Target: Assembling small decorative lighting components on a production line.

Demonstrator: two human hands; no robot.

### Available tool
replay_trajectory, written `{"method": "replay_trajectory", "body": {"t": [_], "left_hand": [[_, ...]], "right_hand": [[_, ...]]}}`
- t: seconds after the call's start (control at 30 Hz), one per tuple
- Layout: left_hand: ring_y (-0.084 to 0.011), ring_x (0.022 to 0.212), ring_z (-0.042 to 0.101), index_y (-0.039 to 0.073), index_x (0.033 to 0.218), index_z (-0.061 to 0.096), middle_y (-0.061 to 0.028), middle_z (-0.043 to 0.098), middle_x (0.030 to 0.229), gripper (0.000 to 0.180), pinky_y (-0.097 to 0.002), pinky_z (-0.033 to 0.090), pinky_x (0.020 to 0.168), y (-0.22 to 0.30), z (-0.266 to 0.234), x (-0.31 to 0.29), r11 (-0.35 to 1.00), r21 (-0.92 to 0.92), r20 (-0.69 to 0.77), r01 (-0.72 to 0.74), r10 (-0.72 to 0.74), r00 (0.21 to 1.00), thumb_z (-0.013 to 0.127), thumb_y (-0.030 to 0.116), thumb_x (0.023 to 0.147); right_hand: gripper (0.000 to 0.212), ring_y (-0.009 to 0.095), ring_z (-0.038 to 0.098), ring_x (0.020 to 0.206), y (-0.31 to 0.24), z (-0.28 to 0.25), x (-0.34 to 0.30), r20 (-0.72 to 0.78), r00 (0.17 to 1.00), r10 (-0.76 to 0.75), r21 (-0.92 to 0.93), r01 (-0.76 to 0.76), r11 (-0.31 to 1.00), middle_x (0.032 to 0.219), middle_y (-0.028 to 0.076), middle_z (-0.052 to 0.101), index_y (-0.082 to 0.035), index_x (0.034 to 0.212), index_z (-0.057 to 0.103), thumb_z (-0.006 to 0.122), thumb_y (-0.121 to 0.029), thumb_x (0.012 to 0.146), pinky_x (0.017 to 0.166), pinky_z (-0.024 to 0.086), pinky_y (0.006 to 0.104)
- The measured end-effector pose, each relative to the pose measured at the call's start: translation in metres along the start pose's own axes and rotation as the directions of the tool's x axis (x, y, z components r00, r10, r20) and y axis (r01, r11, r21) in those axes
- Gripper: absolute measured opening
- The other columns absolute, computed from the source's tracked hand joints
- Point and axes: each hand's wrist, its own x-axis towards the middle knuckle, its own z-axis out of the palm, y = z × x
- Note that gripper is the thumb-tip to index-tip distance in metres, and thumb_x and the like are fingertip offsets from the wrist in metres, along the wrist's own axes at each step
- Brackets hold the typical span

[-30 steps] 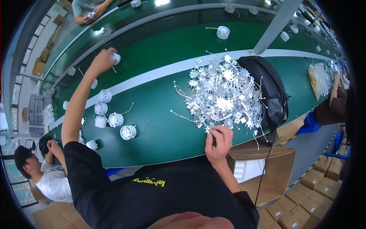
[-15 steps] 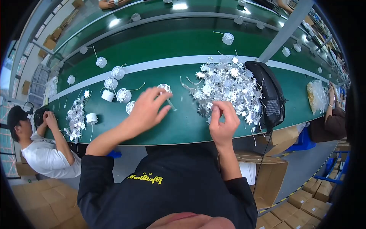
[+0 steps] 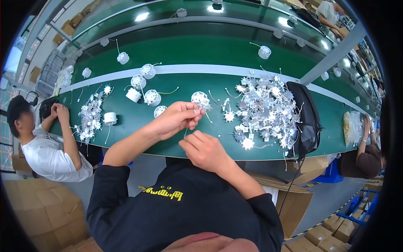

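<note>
Holding both hands above the desk (image 3: 224, 140), near the middle of its front edge. Left hand (image 3: 178, 119): fingers closed, thumb and forefinger pinching a silvery star-shaped part (image 3: 204, 104); outline partly blurred. Right hand (image 3: 205, 151): just beside and below the left, nearer the front edge, fingers bent and bunched; cannot tell whether they grip anything. A thin wire (image 3: 186, 133) shows between the two hands.

Directly behind the left fingertips, a round white housing (image 3: 199, 96) sits on the desk, partly hidden. Whether the pinched part touches it cannot be told.

Right of the hands: large heap of star-shaped parts with leads (image 3: 268, 111), spreading from the desk's far edge toward the front edge. One loose star (image 3: 229, 116) lies left of the heap. Black mesh bag (image 3: 304, 119) adjoins the heap's right side.

Left of the hands: cluster of white housings (image 3: 152, 97), reaching toward the far edge; one more housing (image 3: 160, 111) partly covered by the left hand. Farther left, a single housing (image 3: 110, 118) beside a smaller heap (image 3: 91, 117). Pale rail (image 3: 201, 68) along the far edge.
</note>
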Motion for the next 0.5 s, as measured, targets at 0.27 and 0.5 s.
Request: {"method": "replay_trajectory", "body": {"t": [0.27, 0.5], "left_hand": [[-0.0024, 0.052, 0.03, 0.003, 0.098, 0.062, 0.007, 0.044, 0.069, 0.014, -0.0233, 0.021, 0.048, 0.01, -0.019, -0.008, 0.987, 0.084, -0.001, -0.14, 0.141, 0.99, 0.054, 0.012, 0.104], [-0.0097, 0.049, 0.046, 0.003, 0.096, 0.067, -0.0008, 0.049, 0.064, 0.007, -0.028, 0.034, 0.048, -0.003, -0.018, -0.008, 0.466, 0.751, 0.331, -0.468, 0.347, 0.877, 0.065, 0.009, 0.093]], "right_hand": [[0.023, 0.028, 0.066, 0.087, 0.053, 0.002, -0.065, -0.111, 0.895, 0.431, -0.095, -0.442, 0.892, 0.098, 0.011, 0.066, -0.003, 0.108, 0.066, 0.07, -0.002, 0.085, 0.071, 0.056, 0.0365], [0.019, 0.016, 0.067, 0.087, 0.029, -0.031, -0.006, -0.033, 0.679, 0.734, 0.664, -0.534, 0.524, 0.104, 0.009, 0.069, 0.002, 0.113, 0.063, 0.066, -0.001, 0.094, 0.073, 0.052, 0.0293]]}}
